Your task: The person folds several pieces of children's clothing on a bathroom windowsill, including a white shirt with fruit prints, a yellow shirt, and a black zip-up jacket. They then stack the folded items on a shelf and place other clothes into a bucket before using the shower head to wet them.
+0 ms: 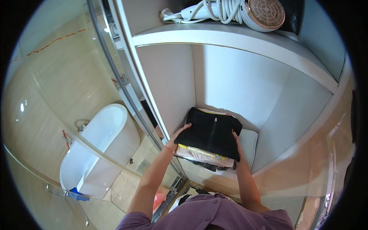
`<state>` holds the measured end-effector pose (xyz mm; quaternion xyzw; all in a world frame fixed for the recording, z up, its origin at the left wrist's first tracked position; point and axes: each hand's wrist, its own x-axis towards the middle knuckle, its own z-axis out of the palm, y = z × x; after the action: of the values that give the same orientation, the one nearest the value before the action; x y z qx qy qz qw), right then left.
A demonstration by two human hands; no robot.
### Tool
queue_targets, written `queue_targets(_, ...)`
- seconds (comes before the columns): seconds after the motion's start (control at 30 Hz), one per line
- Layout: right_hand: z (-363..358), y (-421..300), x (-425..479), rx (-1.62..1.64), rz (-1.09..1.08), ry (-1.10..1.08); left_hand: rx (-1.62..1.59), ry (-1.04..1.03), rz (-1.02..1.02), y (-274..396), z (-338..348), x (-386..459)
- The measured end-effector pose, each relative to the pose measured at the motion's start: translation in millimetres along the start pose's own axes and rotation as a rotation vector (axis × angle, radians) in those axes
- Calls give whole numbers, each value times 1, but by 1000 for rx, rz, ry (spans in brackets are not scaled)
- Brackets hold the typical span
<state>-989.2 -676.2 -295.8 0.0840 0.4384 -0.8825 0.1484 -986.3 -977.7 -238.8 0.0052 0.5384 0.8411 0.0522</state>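
A black folded garment with a zipper (pixel 211 133) lies on top of a stack of folded clothes (pixel 207 156) inside the lower compartment of a white cabinet. Pale, yellow and dark patterned layers show below it. My left hand (pixel 176 138) grips the stack's left side, thumb over the black fabric, a thin red band at the wrist. On the opposite side my right hand (pixel 239 146) holds the right edge, its fingers partly hidden. A flat white item (pixel 249 143) lies to the right of the stack, partly covered.
Above, a curved white shelf (pixel 235 37) bears a handheld appliance with a perforated round head (pixel 266 14) and a coiled white cord (pixel 227 11). At left, a glass panel with a metal frame (pixel 115 69) stands before a white bathtub (pixel 97 143). Cabinet walls (pixel 169 77) flank the stack.
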Motion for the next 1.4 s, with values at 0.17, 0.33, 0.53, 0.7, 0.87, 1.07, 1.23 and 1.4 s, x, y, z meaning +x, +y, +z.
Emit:
queue_targets(0.17, -10, 9, 14, 40, 24, 67, -139, -52, -76, -1, -3, 6)
queue_targets(0.33, 1, 9, 1, 140, -101, 53, 127, 29, -53, 47, 46, 13)
queue_targets(0.53, -28, 10, 1, -266, 95, 136, 202, 28, 57, -22, -7, 42)
queue_targets(0.7, -7, -18, -1, -212, 54, -6, -4, -22, -15, -2, 7, 34)
queue_targets(0.87, 5, -28, 1, -318, -188, 48, 85, -133, 111, 19, 15, 44)
queue_targets(1.07, -48, 18, 11, -140, -394, -60, 302, -137, 168, 27, 26, 57)
queue_targets(1.23, -40, 41, 0, -565, -262, 187, 334, -171, 49, -19, -14, 54)
queue_targets(1.4, -1, -2, -21, -171, 23, 198, 178, -100, -11, -23, -11, 41)
